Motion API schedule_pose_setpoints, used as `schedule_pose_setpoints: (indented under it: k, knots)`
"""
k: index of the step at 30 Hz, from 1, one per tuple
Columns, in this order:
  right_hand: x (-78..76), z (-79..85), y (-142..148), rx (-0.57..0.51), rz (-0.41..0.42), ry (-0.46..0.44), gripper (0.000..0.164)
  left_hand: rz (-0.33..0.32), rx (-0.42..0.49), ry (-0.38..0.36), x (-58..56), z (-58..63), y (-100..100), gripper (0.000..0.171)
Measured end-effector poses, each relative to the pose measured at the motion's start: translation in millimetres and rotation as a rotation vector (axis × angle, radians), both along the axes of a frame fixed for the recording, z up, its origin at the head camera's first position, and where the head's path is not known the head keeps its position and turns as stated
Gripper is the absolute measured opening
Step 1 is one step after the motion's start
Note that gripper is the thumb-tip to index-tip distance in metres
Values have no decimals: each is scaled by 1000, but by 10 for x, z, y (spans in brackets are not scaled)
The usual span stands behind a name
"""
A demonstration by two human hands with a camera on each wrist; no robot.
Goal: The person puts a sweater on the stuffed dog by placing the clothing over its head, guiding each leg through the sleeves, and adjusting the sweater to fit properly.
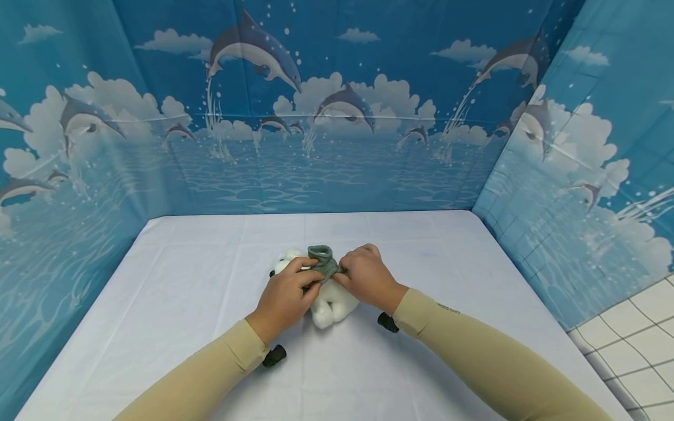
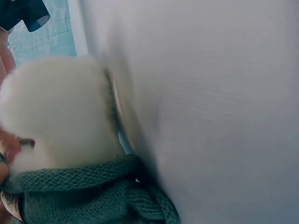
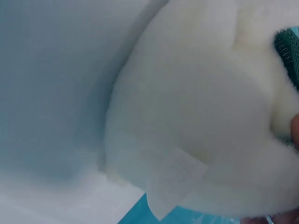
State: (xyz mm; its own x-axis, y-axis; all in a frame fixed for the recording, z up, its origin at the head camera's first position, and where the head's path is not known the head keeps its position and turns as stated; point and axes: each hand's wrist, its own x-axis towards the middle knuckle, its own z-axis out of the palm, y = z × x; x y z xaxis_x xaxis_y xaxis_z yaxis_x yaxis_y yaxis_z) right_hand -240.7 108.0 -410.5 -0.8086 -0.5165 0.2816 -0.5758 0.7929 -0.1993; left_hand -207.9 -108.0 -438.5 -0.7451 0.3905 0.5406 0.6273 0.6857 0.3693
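A white plush animal (image 1: 334, 301) with a dark nose lies on the table, its head to the left. A green knitted sweater (image 1: 327, 268) is around part of its body, with one tube-shaped opening standing up. From the left, my left hand (image 1: 286, 295) pinches the sweater's knit between thumb and fingers. My right hand (image 1: 368, 278) pinches the sweater's edge on the other side. In the left wrist view, the sweater's ribbed hem (image 2: 79, 177) crosses the white fur (image 2: 60, 112). The right wrist view shows the plush body (image 3: 196, 102) with a white fabric tag (image 3: 175, 179); the right fingers are mostly hidden there.
A white cloth covers the table (image 1: 174, 316). Blue curtains (image 1: 337, 169) printed with dolphins stand behind it and at both sides. White tiles (image 1: 637, 345) show at the lower right. Black wrist devices (image 1: 274, 355) hang under both sleeves.
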Motion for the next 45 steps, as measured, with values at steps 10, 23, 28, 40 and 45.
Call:
schedule_pose_setpoints:
  k: [10, 23, 28, 40, 45]
  knots:
    - [-1, -39, 6, 128, 17, 76, 27, -8, -23, -2, -17, -29, -12, 13]
    - [-14, -29, -16, 220, 50, -2, 26, -1, -88, -20, -2, -25, -38, 11]
    - [-8, 205, 31, 220, 62, -120, 22, -2, -98, -29, -5, -20, -35, 11]
    - [-150, 411, -165, 65, 145, -44, 18, -25, -112, -10, -23, -49, -35, 10]
    - [-211, 449, -207, 113, 110, -126, 20, -29, -122, -11, -11, -45, -29, 10]
